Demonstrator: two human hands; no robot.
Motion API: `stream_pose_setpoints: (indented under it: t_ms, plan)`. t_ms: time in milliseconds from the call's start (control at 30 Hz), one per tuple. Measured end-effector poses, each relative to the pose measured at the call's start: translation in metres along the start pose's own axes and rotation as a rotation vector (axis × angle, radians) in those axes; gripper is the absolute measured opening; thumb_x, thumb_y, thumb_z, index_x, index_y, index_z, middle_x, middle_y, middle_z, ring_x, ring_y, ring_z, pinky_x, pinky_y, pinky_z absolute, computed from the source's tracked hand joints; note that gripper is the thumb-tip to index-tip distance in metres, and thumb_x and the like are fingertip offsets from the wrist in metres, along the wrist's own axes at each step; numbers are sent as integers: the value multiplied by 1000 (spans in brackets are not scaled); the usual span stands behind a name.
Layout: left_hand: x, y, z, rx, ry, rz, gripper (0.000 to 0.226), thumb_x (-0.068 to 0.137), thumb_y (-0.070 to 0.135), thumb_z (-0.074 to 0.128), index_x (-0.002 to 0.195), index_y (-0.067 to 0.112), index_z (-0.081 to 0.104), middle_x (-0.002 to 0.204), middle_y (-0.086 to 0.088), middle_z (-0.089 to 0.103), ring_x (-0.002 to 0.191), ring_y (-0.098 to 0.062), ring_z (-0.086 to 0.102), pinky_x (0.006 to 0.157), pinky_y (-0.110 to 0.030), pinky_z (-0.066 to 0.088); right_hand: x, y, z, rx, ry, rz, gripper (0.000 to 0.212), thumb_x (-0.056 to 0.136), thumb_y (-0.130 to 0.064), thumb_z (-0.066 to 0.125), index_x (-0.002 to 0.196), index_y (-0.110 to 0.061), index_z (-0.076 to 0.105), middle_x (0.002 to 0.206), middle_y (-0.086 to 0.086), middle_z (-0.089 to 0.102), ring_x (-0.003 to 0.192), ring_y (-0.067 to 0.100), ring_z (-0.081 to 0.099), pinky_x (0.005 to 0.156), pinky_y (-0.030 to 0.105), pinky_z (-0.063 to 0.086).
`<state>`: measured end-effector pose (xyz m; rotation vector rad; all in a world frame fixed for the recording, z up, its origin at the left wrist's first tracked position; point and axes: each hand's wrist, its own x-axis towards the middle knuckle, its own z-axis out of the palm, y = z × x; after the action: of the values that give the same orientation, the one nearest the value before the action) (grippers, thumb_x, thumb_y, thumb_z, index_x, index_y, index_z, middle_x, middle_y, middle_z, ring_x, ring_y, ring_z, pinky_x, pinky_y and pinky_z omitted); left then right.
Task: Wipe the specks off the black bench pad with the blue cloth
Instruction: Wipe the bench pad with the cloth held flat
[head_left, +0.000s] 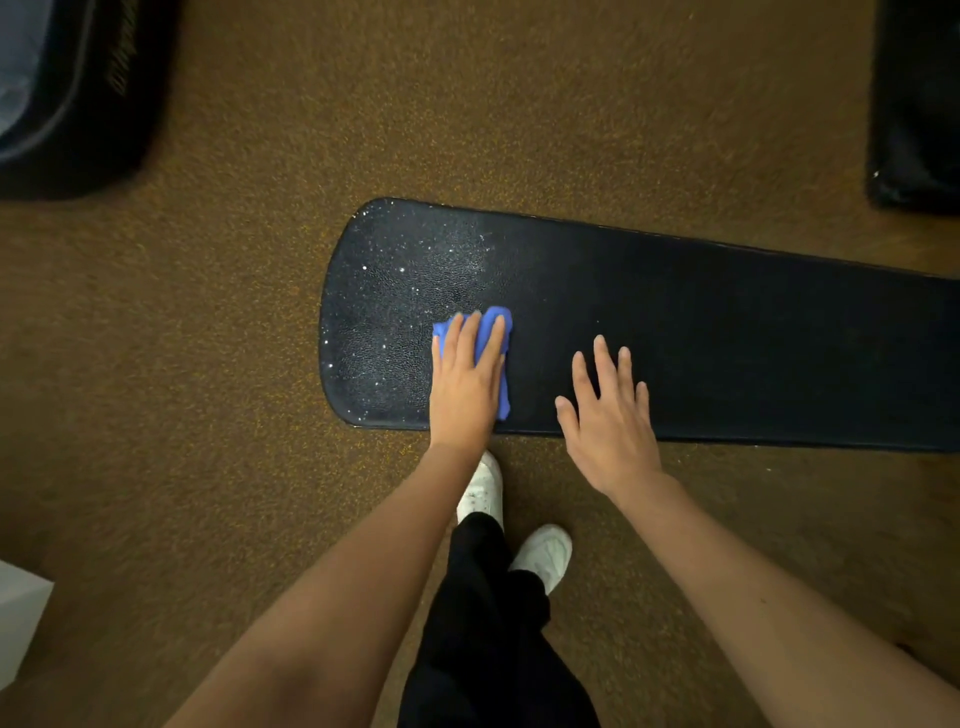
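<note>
black bench pad runs left-right, rounded end left.

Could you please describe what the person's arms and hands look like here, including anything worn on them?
Both forearms are bare, with no sleeves in view. The left hand and right hand wear no gloves, and I see no rings, watch or wristband on either. Nails look short and unpainted. No markings are visible.

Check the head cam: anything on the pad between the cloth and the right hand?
Nothing: the head view shows only bare, speck-free black bench pad between the blue cloth, under the left hand, and the right hand.
</note>
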<state>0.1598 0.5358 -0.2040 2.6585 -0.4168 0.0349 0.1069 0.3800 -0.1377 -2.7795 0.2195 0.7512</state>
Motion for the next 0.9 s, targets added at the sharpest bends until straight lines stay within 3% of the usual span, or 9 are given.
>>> stream_pose_setpoints:
  t_ms: [133, 300, 600, 767, 900]
  plan:
    - [14, 5, 1, 13, 44, -39, 43, 94, 20, 38, 133, 6, 48, 132, -25, 48, 126, -45, 41, 102, -58, 35, -1, -1, 2, 9, 9, 5, 59, 99, -40, 28, 149, -16, 9, 157, 6, -9, 143, 30, -10, 115, 51, 10]
    - [-14, 0, -4, 68, 7, 165, 41, 93, 20, 40, 131, 9, 47, 129, -23, 51, 124, -43, 44, 100, -58, 34, 1, -2, -1, 6, -4, 3, 60, 99, -42, 27, 149, -15, 9, 157, 6, -11, 143, 29, -11, 115, 51, 10]
    - [48, 2, 3, -10, 53, -8, 41, 93, 14, 41, 130, -3, 48, 126, -34, 48, 120, -51, 43, 97, -59, 38, 7, -1, 0, 22, 2, -32, 62, 98, -42, 27, 149, -13, 7, 157, 7, -11, 143, 27, -12, 114, 51, 8]
    - [26, -22, 1, -18, 11, 258, 38, 95, 16, 43, 132, 6, 44, 129, -27, 45, 124, -42, 38, 103, -56, 34, 8, 1, -2, 36, 7, -37, 61, 98, -40, 28, 149, -13, 10, 157, 6, -10, 143, 27, -10, 115, 52, 10]
    - [58, -21, 2, -70, 63, 101, 39, 96, 18, 40, 132, 4, 46, 130, -19, 37, 122, -37, 35, 103, -51, 34, 8, 0, -3, 16, -21, -24, 62, 98, -41, 27, 149, -14, 6, 157, 6, -13, 143, 26, -14, 116, 50, 8]
